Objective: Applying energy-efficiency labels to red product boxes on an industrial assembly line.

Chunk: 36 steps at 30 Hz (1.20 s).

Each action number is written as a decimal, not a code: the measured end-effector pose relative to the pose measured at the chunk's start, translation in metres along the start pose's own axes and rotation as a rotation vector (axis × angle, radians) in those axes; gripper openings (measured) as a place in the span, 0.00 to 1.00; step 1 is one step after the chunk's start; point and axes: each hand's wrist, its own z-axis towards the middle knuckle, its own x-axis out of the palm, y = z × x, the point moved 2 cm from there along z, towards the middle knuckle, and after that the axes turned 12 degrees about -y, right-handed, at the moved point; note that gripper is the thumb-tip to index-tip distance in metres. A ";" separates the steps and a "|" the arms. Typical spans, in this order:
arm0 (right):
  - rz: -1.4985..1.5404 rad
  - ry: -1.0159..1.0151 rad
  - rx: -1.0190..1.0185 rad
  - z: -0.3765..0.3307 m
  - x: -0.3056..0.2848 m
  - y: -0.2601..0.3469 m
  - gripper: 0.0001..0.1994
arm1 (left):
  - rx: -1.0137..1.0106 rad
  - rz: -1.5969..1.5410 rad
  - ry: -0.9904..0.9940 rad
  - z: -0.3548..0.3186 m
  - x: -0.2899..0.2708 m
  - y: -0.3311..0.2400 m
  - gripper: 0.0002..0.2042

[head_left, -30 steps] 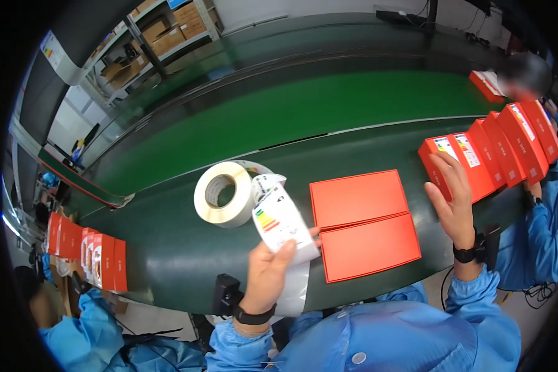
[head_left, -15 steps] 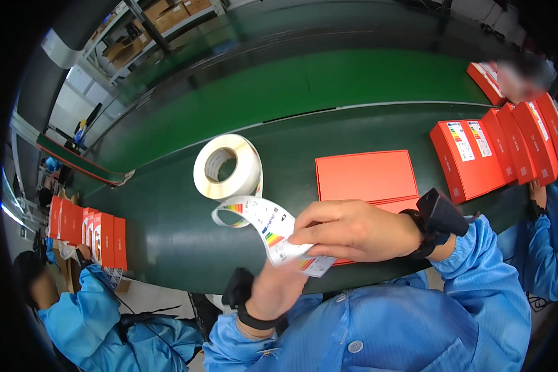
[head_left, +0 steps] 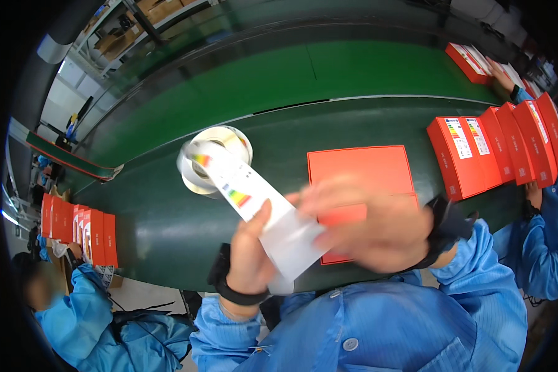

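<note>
Green belt [head_left: 266,80] is spanning the back; dark green worktop [head_left: 158,211] is running along this side of it. Blue-clad co-workers are working at both flanks, left [head_left: 90,316] and right [head_left: 547,248]. Row of red boxes [head_left: 471,177] is standing at right, leaning on each other, the two nearest showing white labels with coloured bars. Smaller-looking row of red boxes [head_left: 95,240] is standing at far left. Two more are lying mid-worktop: rear red box [head_left: 359,166] mostly in view, front red box [head_left: 343,216] mostly sitting behind the right hand [head_left: 384,239]. White label roll [head_left: 194,180] is lying left of them. Label strip [head_left: 245,192] is slanting from over the roll down to the hands, printed up top, blank at the lower end. Left hand [head_left: 249,259] is clamping its left edge, thumb on top. Right hand is blurring, fingers overlapping the strip's right edge; can't tell if it's gripping. Hands are sitting close, not clasped.
</note>
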 end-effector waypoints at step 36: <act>-0.240 0.928 0.827 0.017 -0.010 -0.128 0.36 | 0.522 0.694 0.261 0.056 -0.044 0.022 0.13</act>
